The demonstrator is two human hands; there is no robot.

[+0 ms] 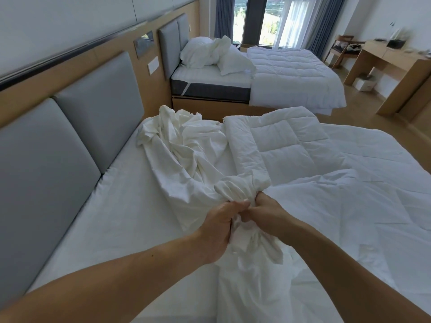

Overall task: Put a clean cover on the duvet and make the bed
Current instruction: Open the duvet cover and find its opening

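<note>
Close together over the near bed (112,206), both hands are clenched on the same bunch of white cover (184,148). The left hand (218,231) has its fingers curled round the gathered cloth from the left, thumb on top. The right hand (264,212) grips it from the right with its fingers tucked into the folds, and the two hands nearly touch. From that bunch the cover trails away in rumpled folds toward the grey headboard (70,141) and ends in a crumpled heap at the bed's far edge. More of it hangs down beneath the hands. The quilted duvet (291,148) lies spread over the right part of the bed, one corner meeting the gathered cloth just beyond the fingers; whether that corner is inside the cover I cannot tell. Behind stands a second bed (210,82) with piled pillows (205,52) and its own duvet. Beyond it are curtains (326,24) at a window, and a wooden desk (391,66) stands to the right.
</note>
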